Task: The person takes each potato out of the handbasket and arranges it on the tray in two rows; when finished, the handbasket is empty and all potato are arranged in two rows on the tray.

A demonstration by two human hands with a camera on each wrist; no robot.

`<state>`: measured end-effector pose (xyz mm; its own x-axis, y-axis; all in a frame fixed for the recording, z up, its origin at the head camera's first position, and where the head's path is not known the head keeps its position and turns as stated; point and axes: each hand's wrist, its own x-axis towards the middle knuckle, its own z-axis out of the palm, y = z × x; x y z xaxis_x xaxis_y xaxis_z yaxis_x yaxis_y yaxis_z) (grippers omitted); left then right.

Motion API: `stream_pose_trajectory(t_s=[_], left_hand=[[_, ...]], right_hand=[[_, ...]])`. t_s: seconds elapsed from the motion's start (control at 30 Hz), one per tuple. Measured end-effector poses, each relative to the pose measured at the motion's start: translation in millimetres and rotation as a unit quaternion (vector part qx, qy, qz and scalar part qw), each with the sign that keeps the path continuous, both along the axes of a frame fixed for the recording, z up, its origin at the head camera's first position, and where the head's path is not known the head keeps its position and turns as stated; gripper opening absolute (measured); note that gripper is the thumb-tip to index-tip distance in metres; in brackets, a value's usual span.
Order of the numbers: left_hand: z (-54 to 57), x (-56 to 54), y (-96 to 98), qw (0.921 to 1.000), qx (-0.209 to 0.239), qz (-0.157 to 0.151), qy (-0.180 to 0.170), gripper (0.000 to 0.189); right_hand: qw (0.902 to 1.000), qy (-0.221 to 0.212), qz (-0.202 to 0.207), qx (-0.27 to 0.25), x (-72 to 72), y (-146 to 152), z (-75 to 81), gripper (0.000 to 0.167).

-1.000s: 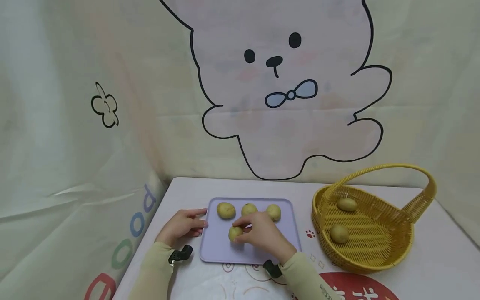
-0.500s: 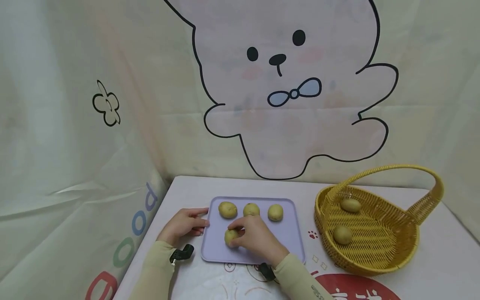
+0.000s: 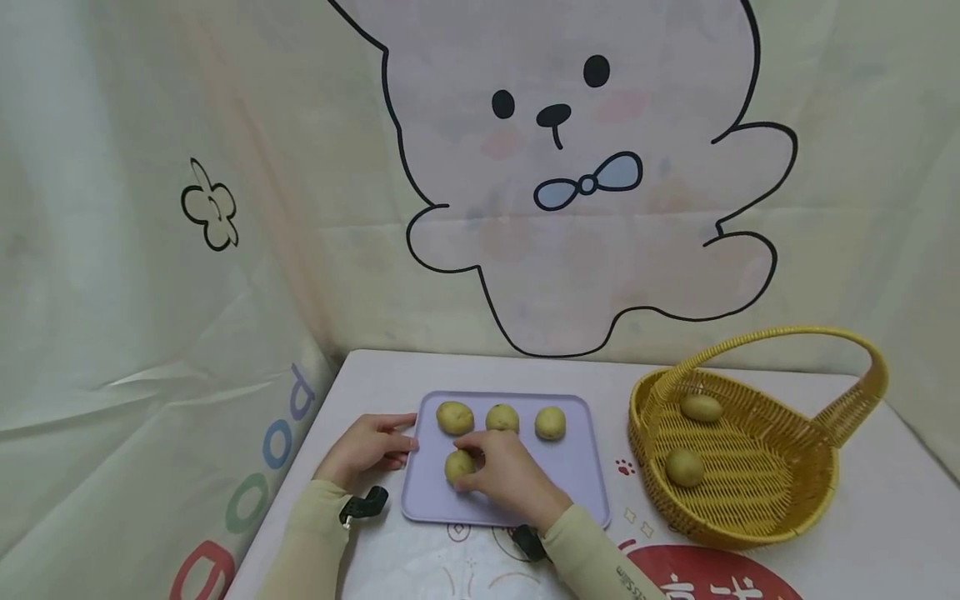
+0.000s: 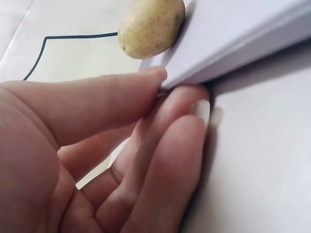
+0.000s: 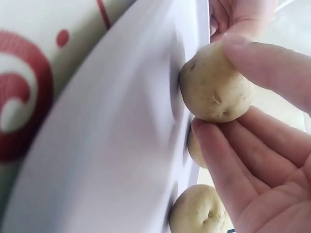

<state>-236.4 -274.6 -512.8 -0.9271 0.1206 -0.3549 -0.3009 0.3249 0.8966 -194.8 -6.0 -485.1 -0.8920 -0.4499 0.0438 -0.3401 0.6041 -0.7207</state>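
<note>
My right hand [image 3: 510,471] grips a small round potato [image 3: 457,469] between thumb and fingers, low over the front left part of the lilac tray [image 3: 540,496]. In the right wrist view the held potato [image 5: 216,85] is close against the tray's surface. Three other potatoes lie in a row at the tray's back: an oval left one [image 3: 455,417], a middle one [image 3: 502,417] partly behind the right hand, and a right one [image 3: 551,423]. At the tray's left edge, my left hand [image 3: 363,450] holds the rim, thumb and bent fingertips [image 4: 187,131] against it.
A yellow woven basket [image 3: 750,521] with a tall handle stands right of the tray. Inside it lie two potatoes, one at the back [image 3: 701,408] and one nearer [image 3: 685,467]. Behind the white table [image 3: 480,375] hangs a cloth printed with a bear.
My right hand has moved a little left across the tray with its potato. The left hand stays at the tray's edge. The other potatoes keep their places.
</note>
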Motion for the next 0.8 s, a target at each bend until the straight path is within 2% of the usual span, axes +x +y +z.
stream_pose_trajectory(t_s=[0.23,0.47,0.8], left_hand=[[4.2,-0.2,5.4,0.9996,-0.014,0.017,0.017,0.058],[4.3,0.7,6.9,0.9996,-0.016,0.022,0.013,0.055],[3.9,3.1,0.1,0.9999,-0.001,0.003,0.013,0.056]], right_hand=[[0.9998,0.011,0.012,-0.007,-0.5,-3.6,-0.7,0.052],[0.9995,0.0,0.028,-0.014,0.3,-4.9,-6.0,0.055],[0.9997,-0.009,0.018,-0.012,0.9,-3.2,-4.7,0.054]])
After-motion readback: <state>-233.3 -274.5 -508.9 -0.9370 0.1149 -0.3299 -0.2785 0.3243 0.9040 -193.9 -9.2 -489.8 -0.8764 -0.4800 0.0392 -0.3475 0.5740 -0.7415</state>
